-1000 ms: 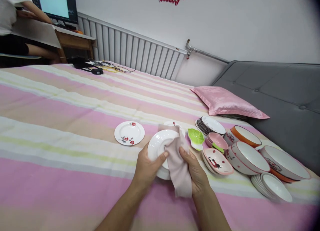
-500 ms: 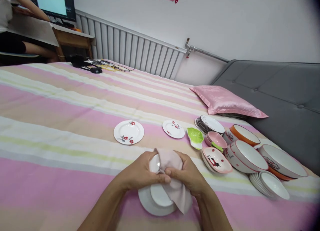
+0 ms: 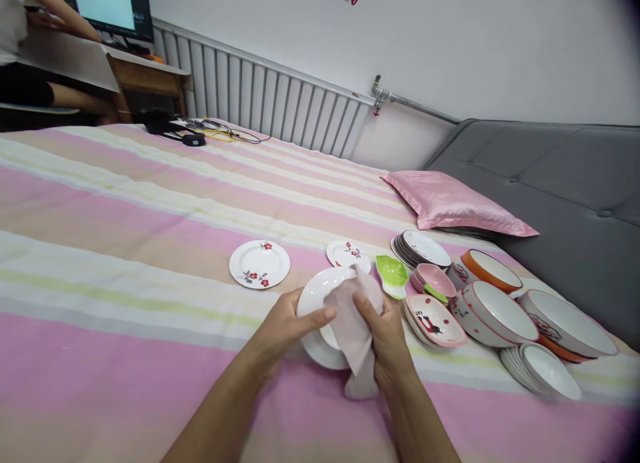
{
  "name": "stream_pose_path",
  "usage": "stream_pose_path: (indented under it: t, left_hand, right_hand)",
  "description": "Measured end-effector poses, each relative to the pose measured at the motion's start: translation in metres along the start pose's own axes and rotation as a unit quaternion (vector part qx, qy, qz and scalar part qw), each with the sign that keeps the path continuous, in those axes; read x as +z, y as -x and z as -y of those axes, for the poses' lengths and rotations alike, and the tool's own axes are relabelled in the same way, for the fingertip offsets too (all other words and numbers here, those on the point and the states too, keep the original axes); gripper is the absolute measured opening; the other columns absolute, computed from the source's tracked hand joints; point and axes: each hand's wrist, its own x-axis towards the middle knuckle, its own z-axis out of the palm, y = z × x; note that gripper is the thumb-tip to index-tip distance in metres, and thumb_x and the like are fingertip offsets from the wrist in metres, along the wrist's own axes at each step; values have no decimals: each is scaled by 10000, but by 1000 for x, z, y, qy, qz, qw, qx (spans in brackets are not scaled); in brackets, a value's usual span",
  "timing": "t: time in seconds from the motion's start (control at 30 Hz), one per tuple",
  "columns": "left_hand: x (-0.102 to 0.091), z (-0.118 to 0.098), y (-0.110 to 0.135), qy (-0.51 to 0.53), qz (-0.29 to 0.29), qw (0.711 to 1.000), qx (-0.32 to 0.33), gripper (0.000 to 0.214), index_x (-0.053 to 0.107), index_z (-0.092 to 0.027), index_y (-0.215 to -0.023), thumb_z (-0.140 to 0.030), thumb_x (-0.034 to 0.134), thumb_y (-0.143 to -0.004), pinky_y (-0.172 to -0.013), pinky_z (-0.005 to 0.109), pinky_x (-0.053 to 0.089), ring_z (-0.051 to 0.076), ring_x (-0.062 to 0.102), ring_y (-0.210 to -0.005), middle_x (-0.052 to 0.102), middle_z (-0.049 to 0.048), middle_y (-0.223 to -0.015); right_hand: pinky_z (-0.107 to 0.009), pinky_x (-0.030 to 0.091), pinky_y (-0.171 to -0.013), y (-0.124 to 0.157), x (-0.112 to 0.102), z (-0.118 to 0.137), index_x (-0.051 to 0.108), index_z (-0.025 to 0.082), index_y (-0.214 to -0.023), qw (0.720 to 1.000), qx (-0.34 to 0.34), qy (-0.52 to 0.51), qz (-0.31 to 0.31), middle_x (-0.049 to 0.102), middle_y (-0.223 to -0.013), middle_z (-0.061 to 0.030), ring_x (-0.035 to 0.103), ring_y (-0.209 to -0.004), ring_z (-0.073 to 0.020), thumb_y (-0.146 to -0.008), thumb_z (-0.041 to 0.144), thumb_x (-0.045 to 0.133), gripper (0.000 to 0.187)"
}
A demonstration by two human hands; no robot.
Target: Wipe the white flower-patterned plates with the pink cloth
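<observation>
A white plate is held up in front of me, tilted. My left hand grips its left edge, the thumb lying across the plate's face. A pale pink cloth covers the plate's right part and hangs below it. My right hand is closed on the cloth at the plate's right side, thumb pressed on top; its other fingers are mostly hidden. Just beyond the held plate lie two flowered plates, a larger plate and a smaller plate, the smaller one partly covered from view.
To the right stand a green leaf-shaped dish, pink bowls, a square cat dish, stacked plates, large bowls and small white bowls. A pink pillow lies by the grey headboard. A person sits at far left.
The held plate has risen away from me and tilted, showing more of its face. My right hand and the cloth have shifted to its right side.
</observation>
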Motion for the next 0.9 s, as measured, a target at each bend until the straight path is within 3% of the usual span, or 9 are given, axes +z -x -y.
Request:
stream_pose_path:
  t: [0.13, 0.3, 0.47, 0.6, 0.77, 0.9]
  left_hand:
    - [9, 15, -5, -14, -8, 1000, -22, 359, 638, -108, -955, -273, 706, -644, -734, 298, 469, 240, 604, -868, 678, 102, -895]
    - [15, 24, -8, 22, -61, 998, 4, 328, 614, -120, -950, -248, 687, -657, -718, 302, 471, 215, 604, -817, 675, 93, -886]
    - [5, 17, -5, -21, 31, 999, 14, 285, 615, -120, -908, -258, 681, -667, -728, 294, 459, 203, 585, -819, 662, 73, -843]
    - [-5, 11, -1, -80, 104, 991, 12, 245, 607, -134, -913, -186, 640, -676, -721, 285, 441, 191, 562, -816, 634, 41, -825]
    - [-7, 10, 1, -172, 119, 978, -9, 190, 587, -128, -820, -110, 594, -631, -581, 219, 390, 125, 498, -662, 557, -11, -707]
    - [-8, 10, 2, -244, 136, 960, -20, 225, 596, -120, -793, -134, 637, -572, -548, 208, 384, 122, 485, -647, 549, -17, -700]
  right_hand:
    - [-313, 539, -655, -5, 0, -5, 541, 186, -1121, 994, -46, -46, -83, 691, -898, -50, 659, -724, -197, -629, 389, 725, 563]
    - [-310, 533, -684, -4, 2, -8, 543, 174, -1122, 994, -87, -32, -58, 659, -1011, -74, 651, -786, -197, -673, 370, 691, 511]
    - [-289, 520, -647, -4, -6, -7, 568, 172, -1063, 994, -99, 14, -48, 662, -951, -61, 630, -789, -201, -642, 399, 706, 498]
    - [-232, 483, -579, -6, -17, -2, 609, 161, -962, 986, -127, 103, 24, 650, -809, -32, 587, -697, -160, -622, 416, 717, 439]
    - [-192, 410, -521, -7, -25, 5, 610, 156, -901, 955, -162, 205, 139, 569, -724, 1, 503, -630, -117, -659, 380, 692, 340]
    - [-187, 363, -517, -4, -25, 9, 574, 150, -770, 918, -134, 314, 202, 484, -668, 32, 444, -613, -102, -625, 350, 718, 286]
